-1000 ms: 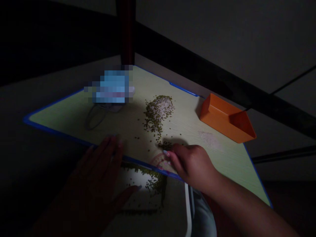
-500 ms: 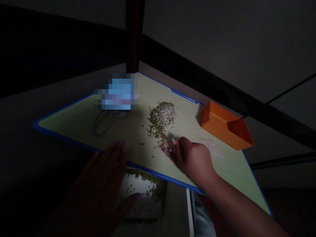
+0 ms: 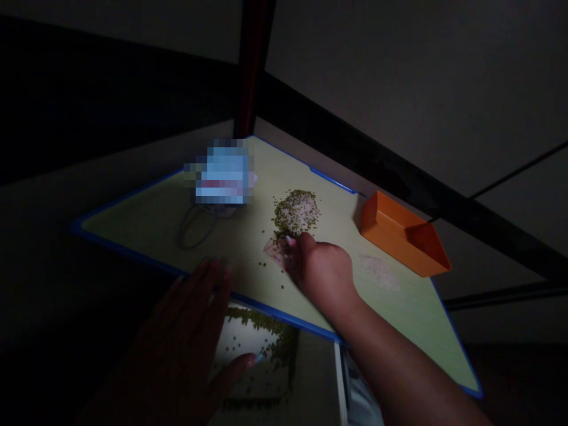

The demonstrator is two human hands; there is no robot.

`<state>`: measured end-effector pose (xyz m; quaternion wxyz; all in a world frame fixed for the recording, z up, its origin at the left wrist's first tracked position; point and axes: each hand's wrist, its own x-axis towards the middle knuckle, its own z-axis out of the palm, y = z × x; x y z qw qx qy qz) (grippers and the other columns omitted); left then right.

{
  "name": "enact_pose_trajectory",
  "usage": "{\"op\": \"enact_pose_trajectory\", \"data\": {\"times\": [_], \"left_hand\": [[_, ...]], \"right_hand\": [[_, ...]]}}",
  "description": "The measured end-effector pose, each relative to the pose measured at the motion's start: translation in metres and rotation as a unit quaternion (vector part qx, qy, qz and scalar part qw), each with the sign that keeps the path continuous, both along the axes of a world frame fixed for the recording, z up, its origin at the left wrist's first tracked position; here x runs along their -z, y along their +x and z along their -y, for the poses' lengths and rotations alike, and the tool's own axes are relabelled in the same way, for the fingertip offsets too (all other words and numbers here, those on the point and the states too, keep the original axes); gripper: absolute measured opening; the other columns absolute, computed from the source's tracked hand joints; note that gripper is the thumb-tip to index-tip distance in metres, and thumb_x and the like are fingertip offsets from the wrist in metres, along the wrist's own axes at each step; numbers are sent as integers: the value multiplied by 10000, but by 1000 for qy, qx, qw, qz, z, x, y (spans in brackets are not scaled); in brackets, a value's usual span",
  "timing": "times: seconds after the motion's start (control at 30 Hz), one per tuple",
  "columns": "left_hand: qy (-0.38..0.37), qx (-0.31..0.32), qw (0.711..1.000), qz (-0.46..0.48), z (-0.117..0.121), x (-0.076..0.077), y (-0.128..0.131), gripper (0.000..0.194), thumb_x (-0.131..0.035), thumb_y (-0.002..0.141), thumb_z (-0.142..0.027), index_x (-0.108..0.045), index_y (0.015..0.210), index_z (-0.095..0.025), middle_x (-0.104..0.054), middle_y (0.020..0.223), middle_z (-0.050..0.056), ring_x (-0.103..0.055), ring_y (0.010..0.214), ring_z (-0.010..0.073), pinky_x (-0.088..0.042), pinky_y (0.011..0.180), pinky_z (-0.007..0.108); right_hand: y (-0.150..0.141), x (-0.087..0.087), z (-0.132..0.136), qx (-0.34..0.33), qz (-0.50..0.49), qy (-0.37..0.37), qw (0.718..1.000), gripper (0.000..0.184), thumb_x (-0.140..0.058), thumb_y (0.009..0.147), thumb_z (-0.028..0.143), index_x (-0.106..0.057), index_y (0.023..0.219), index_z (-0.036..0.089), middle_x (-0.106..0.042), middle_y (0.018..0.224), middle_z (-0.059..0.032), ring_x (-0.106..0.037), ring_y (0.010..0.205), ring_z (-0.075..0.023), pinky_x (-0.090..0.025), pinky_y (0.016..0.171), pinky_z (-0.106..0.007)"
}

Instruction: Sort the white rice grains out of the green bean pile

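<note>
My right hand [image 3: 326, 269] is closed on a thin pinkish card [image 3: 275, 251], held low at the near side of a mixed pile [image 3: 299, 213]. Pale grains fill the pile's middle, with small green beans around them. My left hand [image 3: 190, 319] lies in shadow at the near edge of the pale green table [image 3: 239, 260], its fingers stretched out and the thumb apart. Below that edge, beside the thumb, is a white tray [image 3: 339, 378] with many green beans [image 3: 284, 343] along its sides.
An orange open box [image 3: 403, 236] stands at the table's right. Nearer me lies a thin patch of pale grains [image 3: 379, 272]. At the far left is a blurred-out bluish object [image 3: 224, 177] with a looped cord [image 3: 181, 231]. Walls border the table's far sides.
My right hand has moved left and slightly away from me with the card, along the pile's near side. The trailing beans there are now closer to the pile. My left hand stays about where it was.
</note>
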<state>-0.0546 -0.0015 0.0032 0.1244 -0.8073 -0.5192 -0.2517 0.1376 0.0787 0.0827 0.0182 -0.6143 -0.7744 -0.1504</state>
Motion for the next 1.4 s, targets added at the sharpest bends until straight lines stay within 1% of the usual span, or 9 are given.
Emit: {"op": "enact_pose_trajectory", "data": {"times": [0.2, 0.4, 0.53, 0.87, 1.0, 1.13, 1.2, 1.27, 1.4], "left_hand": [[-7, 4, 1000, 10, 1, 1, -1, 892, -428, 721, -667, -225, 1392, -117, -360, 1466, 159, -353, 1337, 300, -321, 1064, 448], [-12, 3, 1000, 8, 3, 3, -4, 891, -477, 709, -631, -227, 1392, -115, -316, 1490, 151, -327, 1350, 307, -314, 1068, 449], [-24, 13, 1000, 11, 2, 2, -6, 881, -501, 710, -596, -198, 1403, -144, -316, 1493, 138, -347, 1341, 305, -338, 1055, 461], [-28, 23, 999, -9, 0, 4, -8, 907, -519, 691, -603, -206, 1398, -128, -275, 1509, 147, -303, 1364, 305, -286, 1093, 458], [-26, 36, 999, -10, -1, 2, -10, 909, -518, 694, -588, -167, 1408, -148, -236, 1527, 130, -283, 1376, 294, -258, 1112, 452], [-26, 48, 998, 6, -3, 2, -9, 916, -544, 693, -543, -116, 1418, -182, -208, 1535, 132, -273, 1380, 309, -293, 1098, 481], [-35, 47, 998, 21, -3, 3, -7, 907, -531, 691, -556, -124, 1418, -196, -193, 1540, 126, -269, 1379, 323, -309, 1088, 505], [-40, 44, 998, 35, -3, 4, -3, 886, -516, 698, -557, -129, 1417, -213, -190, 1543, 110, -271, 1376, 329, -313, 1087, 518], [-34, 46, 997, 49, -3, 5, 8, 865, -503, 714, -538, -119, 1419, -217, -189, 1544, 104, -271, 1374, 336, -297, 1095, 527]], "right_hand": [[0, 4, -3, -89, -5, 3, 996, 340, -346, 940, 383, -595, 856, 168, -623, 608, -63, -533, 508, -138, -195, 475, -284], [5, 3, 0, -190, 3, -10, 982, 340, -347, 947, 384, -593, 829, 181, -618, 636, -44, -528, 546, -135, -229, 508, -297], [6, 1, 5, -221, -3, -27, 975, 357, -328, 953, 386, -588, 822, 179, -620, 637, -40, -527, 551, -134, -249, 520, -299], [7, -4, 22, -168, -39, -68, 983, 345, -341, 924, 345, -601, 778, 173, -609, 543, -34, -486, 431, -135, -203, 474, -306], [10, -6, 24, -180, -65, -86, 978, 351, -334, 925, 337, -605, 782, 166, -600, 550, -33, -486, 448, -128, -235, 481, -295], [21, -14, 21, -214, -114, -109, 964, 370, -318, 938, 349, -598, 778, 169, -566, 558, -12, -486, 492, -111, -284, 516, -270], [30, -22, 15, -192, -138, -105, 966, 387, -313, 945, 375, -595, 778, 170, -552, 564, -3, -480, 507, -102, -293, 531, -252], [44, -30, 8, -139, -151, -90, 975, 398, -317, 945, 400, -596, 784, 166, -542, 566, 0, -465, 501, -95, -282, 527, -240], [78, -37, -1, -73, -136, -59, 986, 380, -337, 937, 388, -602, 794, 157, -543, 568, -11, -447, 498, -97, -246, 526, -243]]}}
